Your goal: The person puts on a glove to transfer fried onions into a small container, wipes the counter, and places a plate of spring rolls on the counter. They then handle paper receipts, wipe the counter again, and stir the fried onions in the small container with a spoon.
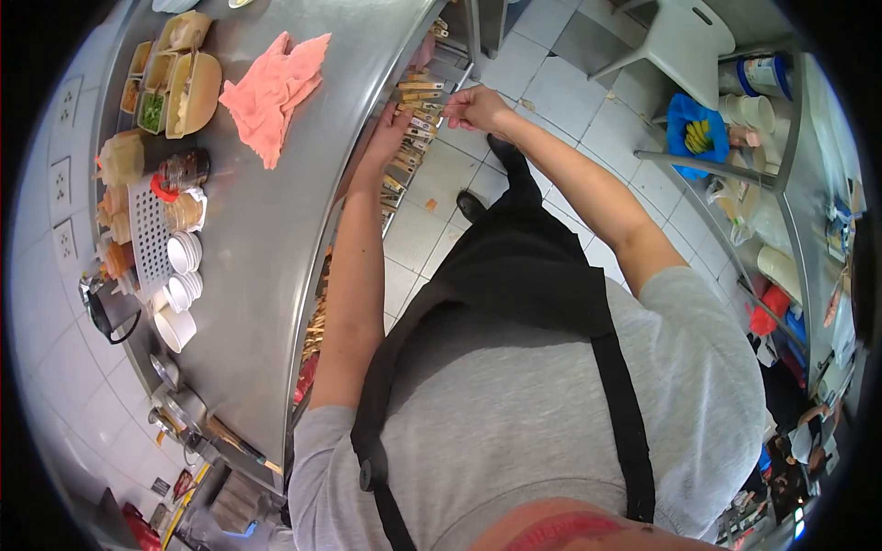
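My left hand [390, 138] reaches past the counter's edge to a row of short, flat wooden pieces [421, 95] with dark and pale marks. Its fingers are curled against the near side of that row; what they grip is too small to make out. Across the row, my right hand [478, 109] is closed, thumb and fingertips pinched together at the ends of the wooden pieces. Anything between those fingertips is too small to name. More of the wooden pieces [317, 321] run along under the counter edge, partly behind my left arm.
On the steel counter [248, 248] lies a pink cloth [276, 96]. Food tubs [196, 95], a dark jar [184, 170] and stacked white cups [184, 253] line its far side. A white chair [675, 46] and a steel shelf [726, 170] stand to my right, over the tiled floor [570, 101].
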The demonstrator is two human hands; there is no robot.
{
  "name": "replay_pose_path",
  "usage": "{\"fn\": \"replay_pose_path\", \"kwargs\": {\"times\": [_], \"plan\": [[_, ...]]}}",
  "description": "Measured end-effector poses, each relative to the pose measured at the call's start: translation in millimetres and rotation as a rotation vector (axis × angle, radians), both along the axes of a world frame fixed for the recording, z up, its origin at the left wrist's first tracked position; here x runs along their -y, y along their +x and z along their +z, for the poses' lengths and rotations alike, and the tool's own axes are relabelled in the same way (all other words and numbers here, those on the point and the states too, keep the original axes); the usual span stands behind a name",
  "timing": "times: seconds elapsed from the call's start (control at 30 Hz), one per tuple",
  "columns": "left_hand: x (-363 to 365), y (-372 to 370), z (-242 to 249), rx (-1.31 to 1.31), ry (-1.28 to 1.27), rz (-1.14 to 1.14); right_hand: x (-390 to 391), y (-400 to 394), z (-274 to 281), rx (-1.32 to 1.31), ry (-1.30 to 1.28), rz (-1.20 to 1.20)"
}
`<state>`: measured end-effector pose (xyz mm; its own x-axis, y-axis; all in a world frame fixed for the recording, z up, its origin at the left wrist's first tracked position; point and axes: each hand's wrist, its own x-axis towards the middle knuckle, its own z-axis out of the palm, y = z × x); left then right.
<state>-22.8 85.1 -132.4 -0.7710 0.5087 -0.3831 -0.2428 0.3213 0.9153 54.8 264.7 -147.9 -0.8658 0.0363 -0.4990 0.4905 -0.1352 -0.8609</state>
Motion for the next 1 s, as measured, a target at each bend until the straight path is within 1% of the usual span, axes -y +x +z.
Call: {"fn": "replay_pose_path", "kwargs": {"times": [0.03, 0.13, 0.2, 0.23, 0.27, 0.3, 0.33, 0.37, 0.4, 0.43, 0.47, 0.5, 0.53, 0.57, 0.6, 0.63, 0.67, 0.7, 0.73, 0.8, 0.83, 0.87, 0.93, 0.97, 1.0], "plan": [[0.9, 1.7, 2.9, 0.018, 0.037, -0.011, 1.0, -0.5, -0.9, 0.0, -0.002, 0.005], [6.0, -4.5, -9.3, 0.004, 0.007, -0.048, 0.9, 2.4, -2.7, -0.044, -0.059, 0.05], [6.4, -5.8, -18.8, -0.007, -0.012, -0.023, 1.0, 7.8, -2.9, -0.077, -0.208, 0.067], [7.0, -6.0, -22.5, -0.02, -0.032, 0.0, 1.8, 11.5, -2.8, -0.079, -0.207, 0.068], [12.7, -7.5, -33.5, -0.031, -0.025, -0.001, 1.9, 13.4, -2.9, -0.072, -0.269, 0.047], [19.6, -9.4, -41.1, -0.152, -0.219, -0.121, 0.8, 13.2, -0.2, -0.076, -0.324, 0.027], [17.5, -19.4, -37.2, -0.293, -0.405, -0.227, 1.1, 12.5, -3.2, -0.091, -0.276, 0.057], [10.3, -7.7, -1.9, -0.166, -0.334, -0.208, 1.7, 10.3, -10.9, -0.124, -0.211, 0.093], [0.8, 6.4, 36.8, -0.244, -0.33, -0.177, 0.8, 10.1, -18.1, -0.248, -0.266, 0.086], [16.4, -11.4, -36.2, -0.323, -0.503, -0.193, -1.2, 1.9, -55.1, -0.383, 0.075, 0.195], [17.9, -22.4, -46.1, -0.552, -0.324, -0.254, 1.4, -6.4, -76.5, -0.235, 0.05, 0.088], [8.3, -7.5, 15.8, -0.612, -0.522, -0.291, 6.3, -5.6, -67.5, -0.242, 0.047, -0.035], [5.0, 4.6, 35.7, -0.752, -0.548, -0.215, 5.5, -4.4, -40.9, -0.221, 0.24, 0.022], [0.5, 5.6, 52.7, -0.502, -0.559, -0.22, 8.5, -6.6, -58.3, -0.244, 0.235, -0.044], [-2.7, 8.0, 63.2, -0.244, -0.561, -0.234, 7.4, -5.7, -53.6, -0.228, 0.263, -0.013], [1.5, 5.9, 45.9, -0.271, -0.547, -0.226, 6.5, -5.7, -48.4, -0.202, 0.289, 0.014], [7.7, -3.7, 7.6, -0.143, -0.395, -0.188, 8.4, -6.4, -43.8, -0.225, 0.306, 0.009], [11.5, -11.3, -21.1, -0.011, -0.245, -0.156, 13.4, -7.0, -39.7, -0.237, 0.251, 0.01], [13.1, -13.4, -35.5, -0.027, -0.236, -0.16, 16.3, -7.7, -35.6, -0.245, 0.195, 0.012], [14.7, -16.0, -49.9, -0.054, -0.188, -0.072, 18.3, -7.1, -30.4, -0.246, 0.199, 0.008], [14.3, -11.1, -35.4, -0.144, -0.198, -0.06, 20.4, -6.9, -28.1, -0.234, 0.192, 0.009], [14.2, -11.3, -32.3, -0.147, -0.197, -0.063, 21.2, -6.2, -22.3, -0.237, 0.194, 0.005], [16.3, -8.1, -31.8, -0.492, -0.453, -0.059, 18.3, -0.2, -18.4, -0.125, 0.063, 0.008], [19.1, -5.7, -33.0, -0.491, -0.451, -0.058, 13.9, 1.9, -24.6, -0.123, 0.065, 0.009], [22.5, -3.8, -33.4, -0.599, -0.534, -0.053, 8.5, 3.8, -27.8, -0.093, 0.06, 0.05]]}}
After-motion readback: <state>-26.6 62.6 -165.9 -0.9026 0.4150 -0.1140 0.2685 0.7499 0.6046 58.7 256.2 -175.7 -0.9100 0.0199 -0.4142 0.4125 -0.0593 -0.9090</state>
